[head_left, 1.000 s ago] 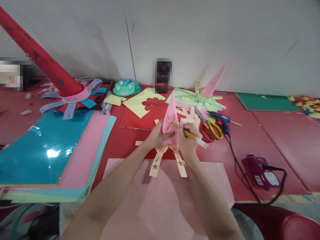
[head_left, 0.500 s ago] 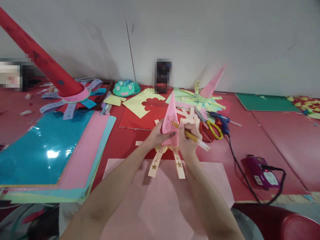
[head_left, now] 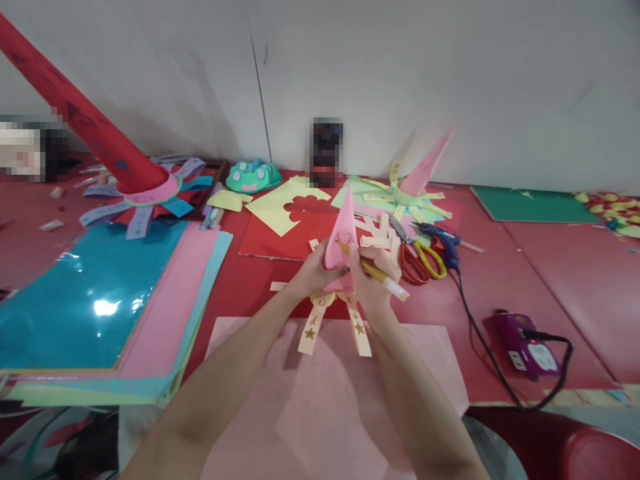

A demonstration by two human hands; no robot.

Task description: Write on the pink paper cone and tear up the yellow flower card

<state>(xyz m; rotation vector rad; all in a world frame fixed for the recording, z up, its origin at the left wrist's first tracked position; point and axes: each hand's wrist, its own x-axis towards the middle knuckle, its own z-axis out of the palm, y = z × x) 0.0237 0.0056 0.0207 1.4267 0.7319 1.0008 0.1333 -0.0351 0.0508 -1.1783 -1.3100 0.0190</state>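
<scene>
Your left hand (head_left: 309, 273) gripped a pink paper cone (head_left: 345, 217), your right hand (head_left: 371, 287) pinched a yellow plastic pen (head_left: 376, 271), perhaps touching the heart (head_left: 345, 237) between (already outlined).

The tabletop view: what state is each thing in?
Left hand: steadying pink cone
Pink cone: upright, heart drawn on
Right hand: gripping pen
Pen: tip at heart
Scissors: lying unheld
Glue gun: lying unheld
Purple socket box: red light on
Red cone: leaning
Rear pink cone: leaning
</scene>
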